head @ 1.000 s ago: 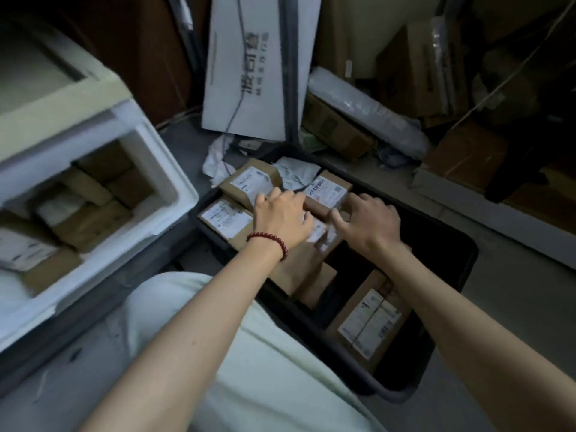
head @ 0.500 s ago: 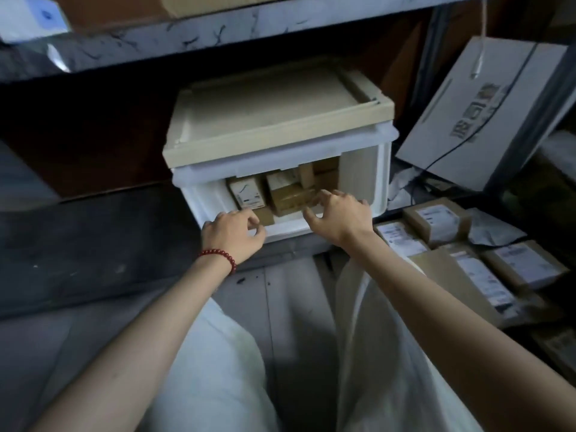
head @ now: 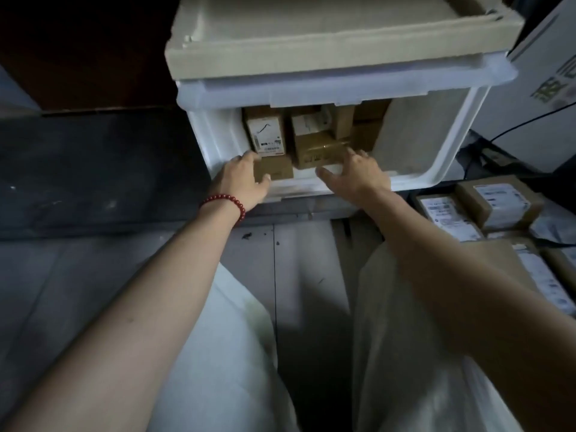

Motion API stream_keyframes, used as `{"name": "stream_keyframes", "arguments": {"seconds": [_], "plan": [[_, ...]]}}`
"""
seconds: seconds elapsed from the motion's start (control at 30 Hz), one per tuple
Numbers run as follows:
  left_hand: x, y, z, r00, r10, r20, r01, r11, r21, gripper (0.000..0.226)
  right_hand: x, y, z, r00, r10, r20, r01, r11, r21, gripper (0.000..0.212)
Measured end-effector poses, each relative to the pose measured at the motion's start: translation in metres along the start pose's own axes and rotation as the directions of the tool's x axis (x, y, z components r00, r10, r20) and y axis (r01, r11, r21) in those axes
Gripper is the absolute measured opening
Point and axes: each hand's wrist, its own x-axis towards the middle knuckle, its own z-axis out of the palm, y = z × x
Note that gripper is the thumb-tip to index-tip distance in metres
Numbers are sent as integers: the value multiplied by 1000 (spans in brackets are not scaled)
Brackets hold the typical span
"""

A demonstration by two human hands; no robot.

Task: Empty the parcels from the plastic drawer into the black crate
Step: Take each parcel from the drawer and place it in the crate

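The white plastic drawer [head: 420,145] stands open in front of me, with several brown parcels packed at its back. My left hand [head: 241,179], with a red bead bracelet on the wrist, grips a small brown parcel [head: 276,170] at the drawer's front left, fingers over its left corner and thumb on its front. My right hand [head: 355,176] reaches in with spread fingers and touches the right side of a larger taped brown parcel [head: 318,149]. Behind it a labelled parcel [head: 265,135] stands upright. At the right edge lie labelled parcels [head: 498,201] in the dark crate, whose rim hardly shows.
A beige lid [head: 311,35] tops the drawer unit. A large white carton [head: 545,98] with a black cable leans at the right. The dark floor [head: 93,169] stretches left of the drawer. My knees in pale cloth [head: 237,353] fill the lower view.
Both hands left the parcels in the crate and swung left to the drawer. They now reach deeper inside it, the left onto the small parcel, the right onto the larger one.
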Motion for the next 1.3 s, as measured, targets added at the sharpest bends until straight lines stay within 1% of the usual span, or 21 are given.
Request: {"name": "stream_keyframes", "arguments": {"seconds": [0.1,0.17,0.23,0.3,0.4,0.53,0.63,0.77,0.83,0.9,0.97,1.03,1.13,1.2,1.3], "plan": [[31,7,23,1000,-4,31,5,999,-40,57,34,11,4,999,29,22,-33,987,156,61],[53,12,38,999,-16,33,18,998,-68,65,53,15,9,1000,15,21,-20,968,251,54],[74,14,51,1000,-24,14,25,998,-56,68,71,15,17,1000,-17,6,15,955,297,51],[91,12,59,999,-49,-5,49,999,-3,69,89,13,27,998,-60,-7,60,954,295,50],[113,6,65,993,-110,-34,111,993,49,70,111,15,44,994,-108,-18,110,972,208,50],[138,-4,69,987,-132,-88,135,990,38,73,137,22,59,991,-134,-30,137,975,177,50],[153,-13,76,978,-189,-86,188,982,-18,76,154,20,67,986,-163,-41,168,962,213,45],[169,-14,85,963,-250,-96,237,963,-128,77,167,13,78,988,-153,-30,155,940,305,48],[175,-11,88,954,-283,-102,248,932,-263,78,170,8,83,988,-153,7,140,924,356,49],[176,-9,90,943,-317,-100,248,871,-425,80,173,2,84,989,-140,46,109,905,412,52],[178,-9,91,936,-340,-92,245,816,-524,84,175,-5,83,991,-115,72,64,862,503,54],[184,-9,90,930,-360,-75,256,782,-569,84,180,-12,81,988,-110,107,22,791,611,56],[194,-11,88,918,-392,-59,275,737,-618,73,186,-24,80,984,-131,120,16,738,674,56],[196,-15,90,923,-379,-63,262,741,-618,64,189,-31,82,985,-128,117,8,710,704,57],[197,-18,93,932,-358,-45,264,761,-592,62,192,-38,86,986,-121,116,1,697,717,56]]}}
